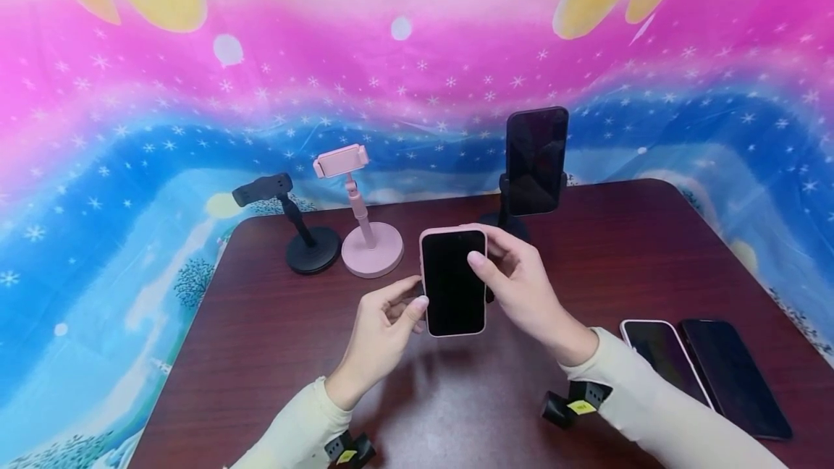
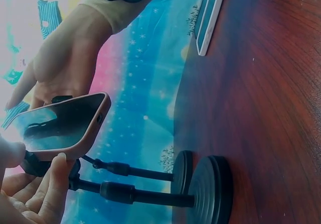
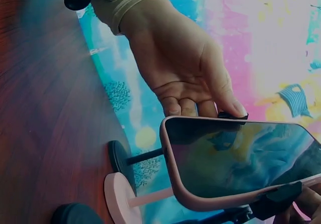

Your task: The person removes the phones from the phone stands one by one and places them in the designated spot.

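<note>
A phone in a pink case (image 1: 454, 284), dark screen toward me, sits in the clamp (image 3: 278, 199) of a black phone stand. The stand's round base (image 2: 213, 194) shows in the left wrist view; from the head it is hidden behind the phone. My left hand (image 1: 381, 331) grips the clamp at the phone's left edge, its thumb (image 3: 228, 98) on the black clamp jaw and fingers curled behind. My right hand (image 1: 524, 284) holds the phone's upper right side, thumb over the screen and fingers behind the case.
Back left on the table (image 1: 274, 368) stand a black phone stand (image 1: 313, 248) and a pink phone stand (image 1: 371, 248). Behind my right hand, another stand carries a black phone (image 1: 537, 161). A white-edged phone (image 1: 664, 353) and a dark phone (image 1: 736, 375) lie at right. A patterned cloth (image 1: 417, 56) hangs behind.
</note>
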{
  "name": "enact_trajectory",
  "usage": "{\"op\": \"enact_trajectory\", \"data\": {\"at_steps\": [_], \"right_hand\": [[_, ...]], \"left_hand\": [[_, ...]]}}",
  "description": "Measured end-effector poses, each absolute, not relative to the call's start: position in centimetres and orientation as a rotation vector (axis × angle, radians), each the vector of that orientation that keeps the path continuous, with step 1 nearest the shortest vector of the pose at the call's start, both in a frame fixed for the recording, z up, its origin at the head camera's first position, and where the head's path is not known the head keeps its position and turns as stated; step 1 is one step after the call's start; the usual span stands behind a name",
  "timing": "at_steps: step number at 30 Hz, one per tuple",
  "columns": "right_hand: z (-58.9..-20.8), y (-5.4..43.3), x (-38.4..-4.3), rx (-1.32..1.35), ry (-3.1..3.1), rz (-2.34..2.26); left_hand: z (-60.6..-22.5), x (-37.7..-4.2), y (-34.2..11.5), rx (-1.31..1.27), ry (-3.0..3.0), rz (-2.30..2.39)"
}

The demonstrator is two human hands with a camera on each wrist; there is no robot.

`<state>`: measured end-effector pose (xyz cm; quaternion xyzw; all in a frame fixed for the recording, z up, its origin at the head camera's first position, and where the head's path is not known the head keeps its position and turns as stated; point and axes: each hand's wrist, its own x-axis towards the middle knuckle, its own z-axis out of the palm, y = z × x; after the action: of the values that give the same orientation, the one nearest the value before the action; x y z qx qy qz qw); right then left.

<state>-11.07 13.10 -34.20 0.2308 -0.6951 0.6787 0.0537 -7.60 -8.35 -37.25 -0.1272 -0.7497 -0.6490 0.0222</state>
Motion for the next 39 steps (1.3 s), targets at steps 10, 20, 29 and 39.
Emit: {"op": "enact_trajectory", "data": {"at_steps": [10, 20, 29, 39], "right_hand": [[-33.64, 12.51, -11.62, 0.703, -2.178, 2.041], [-33.51, 12.27, -11.77, 0.69, -2.175, 2.127], [-33.61, 12.2, -11.95, 0.697, -2.166, 2.147], [-33.75, 12.21, -11.98, 0.721, -2.184, 2.128]], "left_hand": [[-37.43, -7.77, -8.48, -0.423, -2.324, -2.005], [-37.44, -7.81, -8.57, -0.426, -2.352, -1.97], [-37.01, -7.75, -8.49, -0.48, -2.363, -1.927], [-37.06, -7.68, -8.28, -0.484, -2.422, -1.849]]}}
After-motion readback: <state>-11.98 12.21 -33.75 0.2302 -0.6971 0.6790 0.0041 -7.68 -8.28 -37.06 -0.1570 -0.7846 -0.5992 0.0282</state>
